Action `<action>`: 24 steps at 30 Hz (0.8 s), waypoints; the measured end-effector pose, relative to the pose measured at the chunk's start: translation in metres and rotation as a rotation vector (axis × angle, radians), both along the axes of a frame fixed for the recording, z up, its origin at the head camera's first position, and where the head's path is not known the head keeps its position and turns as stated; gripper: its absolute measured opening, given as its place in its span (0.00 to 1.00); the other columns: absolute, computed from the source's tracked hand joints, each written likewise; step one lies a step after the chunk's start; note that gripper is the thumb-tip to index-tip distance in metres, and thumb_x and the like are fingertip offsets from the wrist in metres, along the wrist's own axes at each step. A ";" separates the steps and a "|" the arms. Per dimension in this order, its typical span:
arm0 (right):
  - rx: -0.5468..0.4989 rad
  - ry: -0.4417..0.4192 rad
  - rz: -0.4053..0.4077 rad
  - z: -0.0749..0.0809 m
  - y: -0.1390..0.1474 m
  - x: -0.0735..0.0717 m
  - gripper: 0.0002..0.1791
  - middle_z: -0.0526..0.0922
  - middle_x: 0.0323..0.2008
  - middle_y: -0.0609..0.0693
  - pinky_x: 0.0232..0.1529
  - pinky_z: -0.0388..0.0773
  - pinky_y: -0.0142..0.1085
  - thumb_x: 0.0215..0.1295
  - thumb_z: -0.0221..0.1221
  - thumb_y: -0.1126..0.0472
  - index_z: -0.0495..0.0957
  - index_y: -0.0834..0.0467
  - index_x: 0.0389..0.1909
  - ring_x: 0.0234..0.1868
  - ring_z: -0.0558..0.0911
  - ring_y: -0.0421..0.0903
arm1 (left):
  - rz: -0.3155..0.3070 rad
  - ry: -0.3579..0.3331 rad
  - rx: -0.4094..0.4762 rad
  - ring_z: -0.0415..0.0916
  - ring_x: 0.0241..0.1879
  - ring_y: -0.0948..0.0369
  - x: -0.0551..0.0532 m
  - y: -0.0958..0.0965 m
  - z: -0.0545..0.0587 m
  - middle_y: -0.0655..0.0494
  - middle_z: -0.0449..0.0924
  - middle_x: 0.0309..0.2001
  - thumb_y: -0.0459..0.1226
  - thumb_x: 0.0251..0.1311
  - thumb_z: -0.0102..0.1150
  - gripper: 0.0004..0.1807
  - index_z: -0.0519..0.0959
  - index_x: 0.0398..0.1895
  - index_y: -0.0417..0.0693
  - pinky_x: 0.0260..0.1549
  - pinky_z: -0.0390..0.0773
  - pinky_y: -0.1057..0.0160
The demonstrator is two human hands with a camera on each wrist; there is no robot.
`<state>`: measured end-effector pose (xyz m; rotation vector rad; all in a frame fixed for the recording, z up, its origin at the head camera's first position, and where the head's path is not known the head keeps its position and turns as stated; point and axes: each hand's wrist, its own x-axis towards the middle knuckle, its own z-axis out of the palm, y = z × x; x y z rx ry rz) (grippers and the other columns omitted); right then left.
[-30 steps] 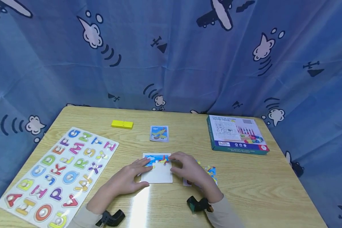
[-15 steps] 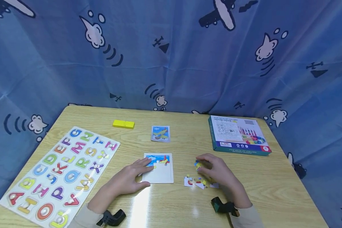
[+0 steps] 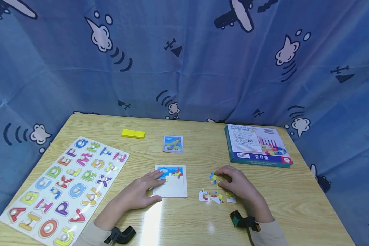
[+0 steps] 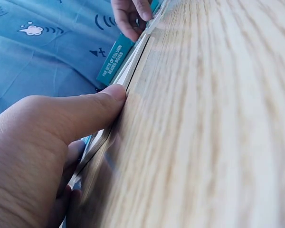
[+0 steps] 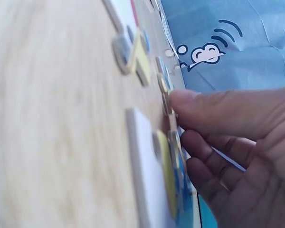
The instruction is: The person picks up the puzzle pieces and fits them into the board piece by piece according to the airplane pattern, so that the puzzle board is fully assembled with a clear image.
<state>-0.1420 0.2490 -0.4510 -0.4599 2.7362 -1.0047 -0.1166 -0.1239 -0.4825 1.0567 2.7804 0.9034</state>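
My left hand [image 3: 141,191] rests on the left side of a white puzzle tray [image 3: 176,188], fingers spread and nearly straight. In the left wrist view the thumb [image 4: 102,107] lies along the tray's near edge. A strip of blue sky and a red plane part [image 3: 178,172] fill the tray's top rows; the fingers hide some of it. To the right, my right hand [image 3: 238,182] reaches over loose yellow and blue jigsaw pieces [image 3: 214,178], thumb and fingers apart. The right wrist view shows the thumb tip [image 5: 183,100] right at a piece's edge. More jigsaw pieces [image 3: 214,197] lie nearer me.
Behind the tray lies a picture card [image 3: 173,144] of a yellow plane. A yellow box [image 3: 133,134] sits at the back left. A large alphabet board [image 3: 109,158] covers the left side, and a flat boxed game [image 3: 258,150] lies at the back right.
My right hand has left the tray's right edge and moved right to the loose pieces, shifting only slightly in the last half second. The left hand stays on the tray.
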 end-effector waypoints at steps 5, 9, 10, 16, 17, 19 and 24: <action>-0.002 -0.020 -0.017 -0.002 -0.002 -0.001 0.15 0.78 0.48 0.49 0.60 0.71 0.53 0.59 0.62 0.68 0.81 0.54 0.48 0.55 0.75 0.51 | -0.001 -0.009 0.008 0.59 0.70 0.52 0.000 0.000 0.001 0.53 0.64 0.69 0.55 0.57 0.60 0.32 0.75 0.61 0.50 0.68 0.64 0.51; 0.006 -0.029 -0.032 -0.003 -0.003 -0.002 0.14 0.77 0.48 0.49 0.61 0.71 0.54 0.59 0.62 0.67 0.81 0.53 0.45 0.55 0.74 0.51 | 0.001 -0.020 0.011 0.59 0.70 0.52 0.000 0.000 0.002 0.52 0.64 0.69 0.55 0.57 0.60 0.31 0.75 0.61 0.50 0.67 0.64 0.50; 0.009 -0.029 -0.032 -0.003 -0.004 -0.002 0.13 0.77 0.48 0.49 0.61 0.71 0.54 0.59 0.63 0.67 0.81 0.53 0.45 0.55 0.74 0.51 | 0.002 -0.022 0.011 0.59 0.70 0.52 0.000 0.000 0.002 0.52 0.64 0.69 0.55 0.57 0.60 0.31 0.75 0.61 0.50 0.67 0.64 0.50; 0.011 -0.018 -0.033 -0.001 -0.006 -0.002 0.11 0.78 0.45 0.47 0.56 0.73 0.48 0.57 0.64 0.64 0.80 0.53 0.42 0.50 0.75 0.47 | 0.007 -0.028 0.011 0.59 0.70 0.51 0.000 0.000 0.002 0.52 0.63 0.69 0.55 0.56 0.61 0.32 0.74 0.61 0.50 0.68 0.63 0.50; 0.009 -0.018 -0.037 -0.001 -0.006 -0.002 0.11 0.78 0.45 0.47 0.55 0.73 0.46 0.57 0.65 0.64 0.80 0.53 0.42 0.49 0.75 0.46 | 0.007 -0.027 0.009 0.59 0.70 0.51 0.000 0.000 0.002 0.52 0.63 0.69 0.55 0.56 0.61 0.32 0.75 0.61 0.50 0.68 0.63 0.50; 0.001 -0.025 -0.046 -0.001 -0.006 -0.002 0.12 0.79 0.43 0.47 0.51 0.75 0.43 0.57 0.65 0.64 0.79 0.54 0.42 0.46 0.75 0.45 | 0.007 -0.027 0.005 0.59 0.70 0.51 0.000 0.000 0.002 0.52 0.64 0.69 0.55 0.56 0.61 0.32 0.75 0.61 0.50 0.68 0.64 0.50; -0.040 -0.050 -0.072 0.000 -0.009 -0.001 0.11 0.80 0.40 0.46 0.47 0.77 0.37 0.58 0.64 0.64 0.79 0.54 0.43 0.42 0.76 0.43 | 0.011 -0.028 -0.004 0.59 0.69 0.51 0.000 0.000 0.001 0.52 0.64 0.69 0.55 0.56 0.61 0.32 0.75 0.61 0.50 0.67 0.64 0.50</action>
